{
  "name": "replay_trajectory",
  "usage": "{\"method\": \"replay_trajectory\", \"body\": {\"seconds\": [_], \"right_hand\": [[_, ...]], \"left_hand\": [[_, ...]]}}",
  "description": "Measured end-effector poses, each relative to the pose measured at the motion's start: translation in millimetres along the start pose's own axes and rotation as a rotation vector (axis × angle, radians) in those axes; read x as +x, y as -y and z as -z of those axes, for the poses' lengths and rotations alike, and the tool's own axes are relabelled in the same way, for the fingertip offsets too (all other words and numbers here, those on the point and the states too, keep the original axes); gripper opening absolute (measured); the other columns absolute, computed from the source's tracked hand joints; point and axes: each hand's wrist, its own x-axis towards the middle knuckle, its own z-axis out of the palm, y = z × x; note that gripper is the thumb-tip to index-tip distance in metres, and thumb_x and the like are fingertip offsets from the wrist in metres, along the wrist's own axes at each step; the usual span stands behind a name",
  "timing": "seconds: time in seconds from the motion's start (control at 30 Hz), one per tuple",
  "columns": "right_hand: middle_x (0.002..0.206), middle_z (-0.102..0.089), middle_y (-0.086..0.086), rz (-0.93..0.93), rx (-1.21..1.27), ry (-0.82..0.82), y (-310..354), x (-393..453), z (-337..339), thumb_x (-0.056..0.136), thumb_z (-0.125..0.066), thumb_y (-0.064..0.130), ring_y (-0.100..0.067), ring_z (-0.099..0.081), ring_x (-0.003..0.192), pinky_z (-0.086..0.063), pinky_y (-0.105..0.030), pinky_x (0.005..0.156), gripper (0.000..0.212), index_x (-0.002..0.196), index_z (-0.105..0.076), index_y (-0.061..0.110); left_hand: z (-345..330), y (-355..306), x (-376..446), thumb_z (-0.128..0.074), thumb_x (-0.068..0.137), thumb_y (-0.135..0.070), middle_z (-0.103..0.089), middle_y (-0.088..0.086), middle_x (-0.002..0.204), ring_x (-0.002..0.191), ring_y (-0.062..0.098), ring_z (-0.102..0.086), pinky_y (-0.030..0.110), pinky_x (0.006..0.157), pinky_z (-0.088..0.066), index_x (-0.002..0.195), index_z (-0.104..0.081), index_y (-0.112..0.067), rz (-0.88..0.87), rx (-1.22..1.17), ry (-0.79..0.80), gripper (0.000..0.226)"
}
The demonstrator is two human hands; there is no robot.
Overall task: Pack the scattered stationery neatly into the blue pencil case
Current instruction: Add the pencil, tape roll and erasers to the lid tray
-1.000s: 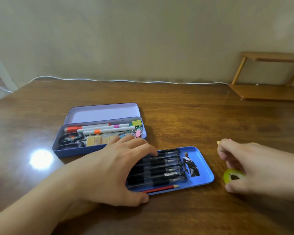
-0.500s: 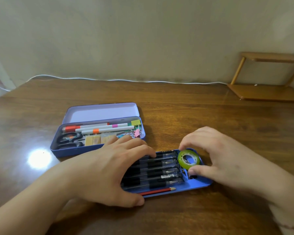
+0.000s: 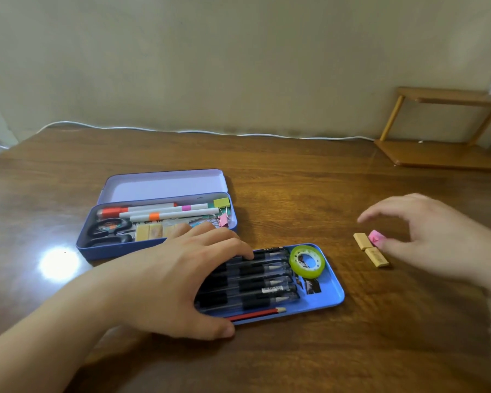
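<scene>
The blue pencil case (image 3: 153, 246) lies open with markers, scissors, clips and tan erasers inside. In front of it its blue inner tray (image 3: 333, 292) holds several black pens, a red pencil (image 3: 255, 314) and a green tape roll (image 3: 307, 261). My left hand (image 3: 182, 282) rests flat on the tray's left part, over the pens. To the right, two tan erasers (image 3: 370, 249) and a small pink piece (image 3: 377, 237) lie on the table. My right hand (image 3: 425, 236) hovers just right of them, fingers apart, thumb close to the pink piece.
The brown wooden table (image 3: 267, 358) carries a small wooden shelf (image 3: 442, 131) at the back right. A white cable (image 3: 182, 130) runs along the wall edge. A bright light glare (image 3: 58, 262) sits left of the case.
My right hand set the green tape roll in the tray's right end, let go, and moved right to the erasers. My left hand stayed on the pens.
</scene>
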Motion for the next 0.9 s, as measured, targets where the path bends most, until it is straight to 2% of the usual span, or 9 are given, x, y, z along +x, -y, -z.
{"method": "replay_trajectory", "body": {"seconds": [0.1, 0.17, 0.23, 0.3, 0.4, 0.6, 0.73, 0.83, 0.9], "right_hand": [[0.114, -0.047, 0.036, -0.038, 0.04, 0.181, -1, 1, -6, 0.074, -0.074, 0.032, 0.005, -0.036, 0.113, -0.041, -0.029, 0.092, 0.047, 0.096, -0.05, 0.065], [0.112, -0.043, 0.038, -0.048, 0.036, 0.222, -1, 1, -7, 0.071, -0.077, 0.034, 0.005, -0.032, 0.114, -0.039, -0.028, 0.092, 0.048, 0.097, -0.048, 0.063], [0.11, -0.041, 0.038, -0.075, 0.018, 0.212, -2, 1, -5, 0.069, -0.079, 0.042, 0.002, -0.03, 0.114, -0.037, -0.029, 0.09, 0.04, 0.092, -0.051, 0.058], [0.107, -0.038, 0.037, -0.119, -0.058, 0.178, -5, 0, -3, 0.062, -0.075, 0.061, 0.0, -0.028, 0.11, -0.036, -0.031, 0.086, 0.031, 0.083, -0.057, 0.048], [0.102, -0.032, 0.034, -0.166, -0.166, 0.101, -2, -2, -2, 0.055, -0.069, 0.075, -0.001, -0.022, 0.102, -0.033, -0.034, 0.081, 0.037, 0.075, -0.061, 0.044], [0.106, -0.041, 0.019, -0.254, -0.146, 0.13, 10, 1, -7, 0.067, -0.075, 0.061, -0.007, -0.029, 0.106, -0.034, -0.033, 0.082, 0.025, 0.077, -0.064, 0.041], [0.101, -0.046, 0.022, -0.161, -0.083, 0.097, 17, 1, -8, 0.073, -0.078, 0.045, -0.005, -0.039, 0.1, -0.038, -0.026, 0.076, 0.016, 0.076, -0.064, 0.037], [0.078, -0.062, 0.017, 0.022, 0.172, -0.046, 29, 0, -7, 0.07, -0.08, 0.036, -0.003, -0.056, 0.071, -0.045, -0.017, 0.054, 0.019, 0.08, -0.064, 0.038], [0.081, -0.065, 0.011, 0.131, 0.427, -0.041, 43, -1, -11, 0.074, -0.08, 0.027, -0.007, -0.058, 0.065, -0.049, -0.018, 0.055, 0.026, 0.094, -0.065, 0.037]], "left_hand": [[0, 0, 0, -0.056, 0.068, -0.082, -0.033, -0.034, 0.127, 0.118, -0.007, -0.03, 0.022, 0.102, -0.029, 0.132, -0.027, -0.052, -0.001, -0.01, 0.014, 0.077], [0, 1, 0, -0.055, 0.067, -0.083, -0.033, -0.034, 0.128, 0.119, -0.007, -0.03, 0.024, 0.103, -0.03, 0.132, -0.026, -0.052, 0.001, -0.012, 0.023, 0.077], [0, 1, 0, -0.055, 0.067, -0.083, -0.033, -0.033, 0.128, 0.118, -0.006, -0.03, 0.026, 0.103, -0.03, 0.132, -0.027, -0.052, 0.004, -0.01, 0.024, 0.077], [0, 1, 1, -0.056, 0.068, -0.082, -0.035, -0.032, 0.128, 0.118, -0.004, -0.032, 0.028, 0.103, -0.031, 0.131, -0.029, -0.051, 0.002, -0.006, 0.025, 0.076], [0, 1, 1, -0.055, 0.068, -0.082, -0.036, -0.031, 0.129, 0.12, -0.004, -0.033, 0.031, 0.104, -0.032, 0.131, -0.03, -0.05, -0.004, -0.009, 0.026, 0.075], [1, 2, 0, -0.054, 0.069, -0.083, -0.034, -0.032, 0.129, 0.121, -0.004, -0.032, 0.029, 0.105, -0.031, 0.131, -0.029, -0.051, -0.01, -0.009, 0.03, 0.075], [-1, 2, 0, -0.055, 0.068, -0.082, -0.035, -0.032, 0.128, 0.12, -0.003, -0.033, 0.029, 0.104, -0.03, 0.131, -0.032, -0.05, -0.017, 0.0, 0.019, 0.074], [-1, 3, -1, -0.056, 0.068, -0.083, -0.034, -0.032, 0.128, 0.118, -0.004, -0.031, 0.027, 0.102, -0.03, 0.132, -0.032, -0.049, -0.012, -0.001, 0.015, 0.076], [-1, 4, 0, -0.056, 0.068, -0.083, -0.034, -0.032, 0.127, 0.117, -0.005, -0.032, 0.029, 0.102, -0.031, 0.131, -0.033, -0.049, -0.017, -0.003, 0.011, 0.076]]}}
